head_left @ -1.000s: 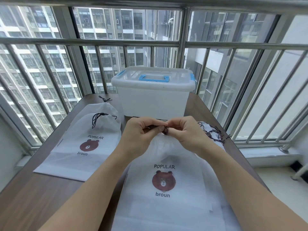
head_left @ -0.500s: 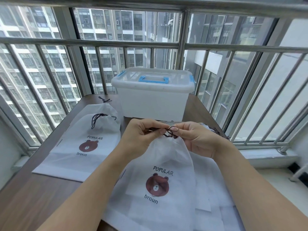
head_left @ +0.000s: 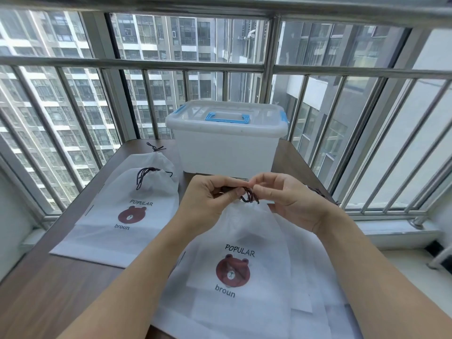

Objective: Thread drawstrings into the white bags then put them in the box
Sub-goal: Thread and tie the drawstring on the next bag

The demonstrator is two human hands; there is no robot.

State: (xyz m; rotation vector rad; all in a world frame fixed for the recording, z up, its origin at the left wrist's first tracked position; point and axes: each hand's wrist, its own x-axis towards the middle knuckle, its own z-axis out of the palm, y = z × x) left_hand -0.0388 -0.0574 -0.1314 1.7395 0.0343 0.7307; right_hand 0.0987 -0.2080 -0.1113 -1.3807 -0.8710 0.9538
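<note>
The dark drawstring (head_left: pixel 249 195) sits at the centre of the frame, bunched into small loops right at the gathered mouth of the white bag (head_left: pixel 247 245), which is lifted by its top so the body hangs down onto the counter (head_left: pixel 61 289). The left hand (head_left: pixel 210 199) pinches the cord and the puckered hem together, probably to keep the mouth drawn shut while the ends are worked. The right hand (head_left: pixel 286 196) meets it from the other side, its fingers (head_left: pixel 256 185) curled in to nip the cord's loose end; this looks like tying or tightening a knot, though the knot itself is too small to tell.

Under the held bag lie more flat white bags (head_left: pixel 318 277) in the lower right, likely the pile awaiting cords, with a tangle of spare cords (head_left: pixel 320 193) just past the right wrist. At left centre two finished bags (head_left: pixel 137 211) lie overlapped, cords already tied at their tops, set aside rather than packed. The box (head_left: pixel 226 145) stands at the counter's far edge, upper centre, its lid with the blue handle still on, so it will need opening before anything goes in. Window bars (head_left: pixel 269 64) run behind it.
</note>
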